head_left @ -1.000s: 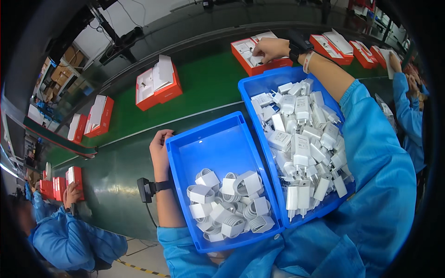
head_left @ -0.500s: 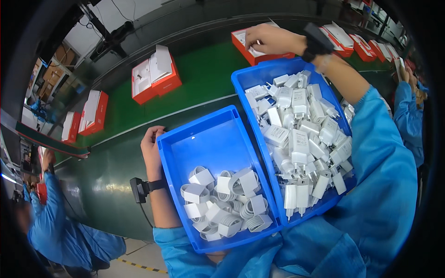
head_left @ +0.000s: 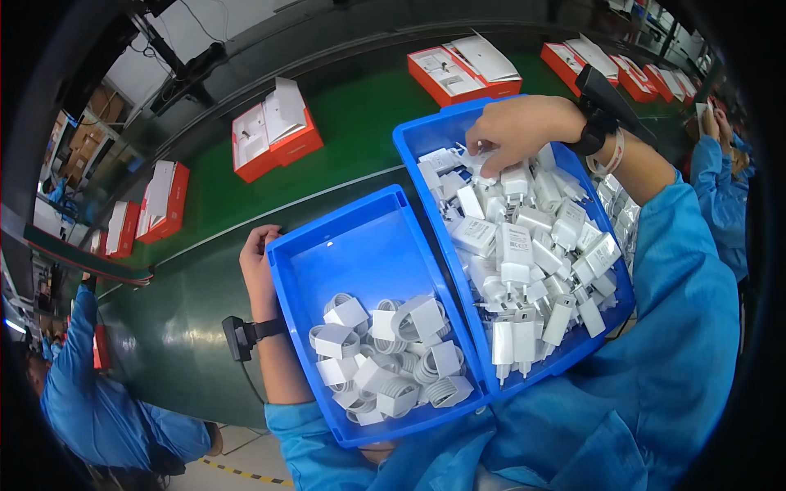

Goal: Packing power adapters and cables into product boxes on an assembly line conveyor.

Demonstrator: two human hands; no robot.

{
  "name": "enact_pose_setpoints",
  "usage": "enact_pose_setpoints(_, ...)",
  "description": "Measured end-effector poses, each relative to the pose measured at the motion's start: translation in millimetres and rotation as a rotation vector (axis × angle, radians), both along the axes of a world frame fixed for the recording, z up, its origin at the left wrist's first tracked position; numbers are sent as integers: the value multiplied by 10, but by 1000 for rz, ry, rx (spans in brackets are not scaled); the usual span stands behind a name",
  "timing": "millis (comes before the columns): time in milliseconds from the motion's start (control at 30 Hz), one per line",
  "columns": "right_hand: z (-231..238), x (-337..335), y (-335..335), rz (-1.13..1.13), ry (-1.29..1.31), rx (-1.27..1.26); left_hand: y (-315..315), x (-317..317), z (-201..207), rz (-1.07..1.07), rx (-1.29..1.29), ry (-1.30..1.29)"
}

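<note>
Chargers (head_left: 516, 250) fill right blue tray (head_left: 422, 135); right hand (head_left: 524, 131) has left red box (head_left: 495, 87), now among them, fingers curled, grip unclear. Left hand (head_left: 259, 255) curled at cable tray (head_left: 352, 254) corner, hold unclear.

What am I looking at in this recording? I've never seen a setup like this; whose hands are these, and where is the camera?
There is no robot here: these are a person's own bare hands. Every picture comes from one wide fisheye camera on that person's head, looking down, so straight edges bend near the rim.

Two blue bins sit side by side before the wearer. The left bin holds coiled white cables; the right bin holds white plug chargers. Beyond them, open red boxes stand on a green surface.

The left hand is at the left bin's far-left corner. The right hand reaches among the chargers; whether it grips one is unclear.
</note>
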State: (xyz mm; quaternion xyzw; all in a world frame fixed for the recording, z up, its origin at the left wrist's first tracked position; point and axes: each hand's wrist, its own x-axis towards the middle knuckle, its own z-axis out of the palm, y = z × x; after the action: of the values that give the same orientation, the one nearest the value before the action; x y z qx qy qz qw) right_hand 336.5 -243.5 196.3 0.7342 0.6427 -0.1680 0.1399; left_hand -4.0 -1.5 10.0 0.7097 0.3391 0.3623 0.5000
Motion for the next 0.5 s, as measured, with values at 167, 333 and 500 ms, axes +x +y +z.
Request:
enact_pose_setpoints(167,-121,202,49,11,151,-49,36,2,-74,13,32,9)
enact_pose_setpoints(333,-169,208,102,64,212,41,55,-21,-103,20,31,-7)
enact_pose_setpoints(500,-205,279,136,-3,290,-4,53,9,-79,24,10,16)
